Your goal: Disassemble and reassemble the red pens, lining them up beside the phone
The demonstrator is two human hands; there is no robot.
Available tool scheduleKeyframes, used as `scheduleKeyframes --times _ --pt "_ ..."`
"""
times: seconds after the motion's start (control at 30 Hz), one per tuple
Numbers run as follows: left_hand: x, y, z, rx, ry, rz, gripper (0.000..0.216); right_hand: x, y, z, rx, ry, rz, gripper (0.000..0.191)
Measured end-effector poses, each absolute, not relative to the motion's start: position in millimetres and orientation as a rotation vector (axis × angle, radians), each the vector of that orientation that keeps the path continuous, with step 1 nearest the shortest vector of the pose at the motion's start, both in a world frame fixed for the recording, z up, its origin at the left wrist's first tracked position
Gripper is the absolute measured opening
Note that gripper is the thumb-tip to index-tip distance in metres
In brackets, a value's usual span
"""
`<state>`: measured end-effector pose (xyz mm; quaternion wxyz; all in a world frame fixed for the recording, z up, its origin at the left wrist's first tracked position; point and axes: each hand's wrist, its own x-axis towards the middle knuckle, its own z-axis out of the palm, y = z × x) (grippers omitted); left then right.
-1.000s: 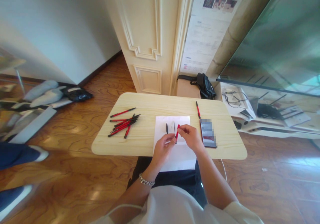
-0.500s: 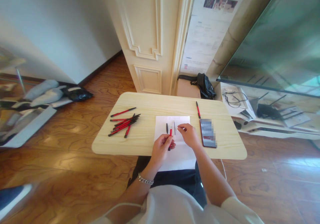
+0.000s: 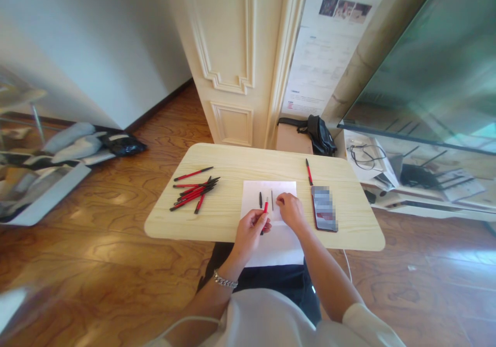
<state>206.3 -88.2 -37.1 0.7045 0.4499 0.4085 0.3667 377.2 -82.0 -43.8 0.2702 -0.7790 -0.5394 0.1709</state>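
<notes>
**Red barrel (image 3: 265, 208) pinched in your left hand (image 3: 250, 228), right hand (image 3: 291, 211) hanging close**

Here's your left hand, closed down firmly, thumb and fingers clamped on the red barrel, its upper part poking out beyond your grip and a dark end peeking out below. Across from it comes your right hand, fingers curled in, fingertips nearly together; whether anything tiny sits between them, you can't tell from here. The two hands are apart, with only a narrow gap between them.

And look just beyond that gap: a thin dark refill (image 3: 272, 200) lies on the white paper (image 3: 276, 243), right beside your right fingertips. A short black pen part (image 3: 261, 199) rests on the same sheet, just past your left hand. There's something small and pale at the barrel's far tip, too small to make out.

Out to the left of your left hand, a heap of red-and-black pens (image 3: 197, 192) sprawls over the worktop (image 3: 240, 161), black ends pointing roughly your right hand's way, with one lone pen (image 3: 192, 174) lying just beyond the heap. Over to the right of your right hand sits the phone (image 3: 324, 210), screen up, and another red-and-black pen (image 3: 309, 172) lies past its far edge. A chain bracelet (image 3: 225, 280) circles your left wrist.
</notes>
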Motion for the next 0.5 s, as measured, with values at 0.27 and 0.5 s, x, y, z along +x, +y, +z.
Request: scheduleKeyframes --times 0.27,0.5 --pt "208.5 -90.8 -41.1 1.060 0.848 0.827 0.033 371.6 -96.1 -13.3 -1.526 -1.051 0.878 0.030" --pt "210.8 -92.8 -38.1 1.113 0.851 0.807 0.033 367.1 -104.4 -3.3 -1.458 -1.109 0.943 0.025"
